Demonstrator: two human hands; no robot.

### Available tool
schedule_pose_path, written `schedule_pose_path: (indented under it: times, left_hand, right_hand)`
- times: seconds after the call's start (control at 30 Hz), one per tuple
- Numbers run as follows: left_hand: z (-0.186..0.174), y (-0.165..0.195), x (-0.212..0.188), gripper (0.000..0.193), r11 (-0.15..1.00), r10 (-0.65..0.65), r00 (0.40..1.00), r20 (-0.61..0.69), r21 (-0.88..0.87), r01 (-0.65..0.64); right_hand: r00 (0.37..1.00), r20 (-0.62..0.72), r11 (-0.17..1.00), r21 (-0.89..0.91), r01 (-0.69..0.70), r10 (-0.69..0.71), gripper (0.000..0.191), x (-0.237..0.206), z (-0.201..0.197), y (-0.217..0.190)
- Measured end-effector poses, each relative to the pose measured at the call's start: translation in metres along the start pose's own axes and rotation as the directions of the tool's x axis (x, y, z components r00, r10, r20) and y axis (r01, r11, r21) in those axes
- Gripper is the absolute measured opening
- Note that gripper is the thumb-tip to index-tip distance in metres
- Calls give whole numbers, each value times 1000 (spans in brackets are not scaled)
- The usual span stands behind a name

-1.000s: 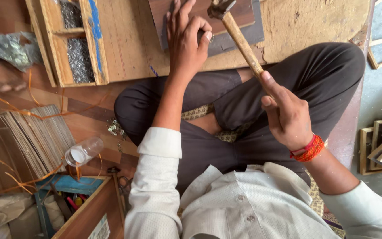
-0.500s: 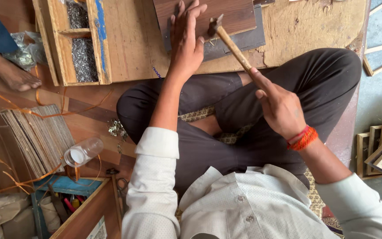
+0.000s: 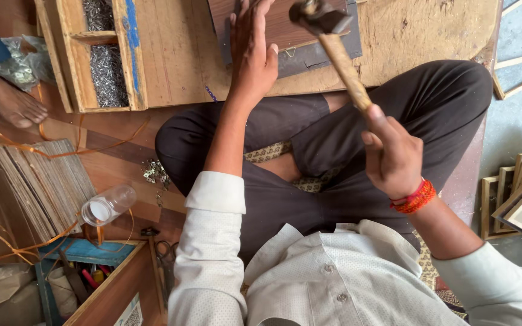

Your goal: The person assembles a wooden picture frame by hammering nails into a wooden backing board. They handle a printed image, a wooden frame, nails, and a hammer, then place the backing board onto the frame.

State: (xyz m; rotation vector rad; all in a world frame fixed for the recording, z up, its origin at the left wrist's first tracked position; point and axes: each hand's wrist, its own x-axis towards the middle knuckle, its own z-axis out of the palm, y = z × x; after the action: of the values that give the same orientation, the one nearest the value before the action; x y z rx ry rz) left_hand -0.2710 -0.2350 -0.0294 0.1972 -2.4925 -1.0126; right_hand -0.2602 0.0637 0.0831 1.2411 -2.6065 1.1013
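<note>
- Two hands share one job: the left hand [image 3: 252, 51] lies flat, fingers spread, pressing down on the dark brown rectangular wooden panel [image 3: 285, 24], so its grip is released, resting rather than grasping.
- The right hand [image 3: 394, 154] is clenched around the pale wooden handle of a metal-headed hammer [image 3: 333, 45]; the hammer head hangs just above the panel, close beside the left hand's thumb.
- The panel sits on a grey slab, which lies on the scuffed plywood board [image 3: 418, 36] in front of the crossed legs; no counter, all on the floor.
- Left of the panel stands an open wooden tray of small grey nails [image 3: 107, 72].
- Judged from this, the step is hammering a fastener into the panel; I cannot see the nail.
- A next blow would call for a short, straight drop clear of the thumb.
</note>
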Motion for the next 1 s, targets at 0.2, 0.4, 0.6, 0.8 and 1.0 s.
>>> schedule_pose_path:
  times: [0.2,0.4,0.6,0.8,1.0]
  left_hand:
    - [-3,-2,-6,83,998,26,992,-122,53,-19]
    - [-15,-23,-37,83,918,-394,853,-342,-116,378]
    - [-35,31,-24,56,655,-542,793,-278,-730,192]
    - [-45,180,-13,42,853,-74,996,-42,-520,41]
    - [-33,194,-16,32,752,-92,995,-46,-658,39]
  right_hand:
    - [968,203,982,-149,-116,145,66,-28,-5,0]
    - [332,729,205,261,-943,599,63,-93,-39,-8]
    - [815,445,908,8,-419,372,43,-52,-43,-4]
    - [990,-123,998,28,-60,63,98,43,3,31]
    - [793,-52,432,859,-274,607,49,56,10,71]
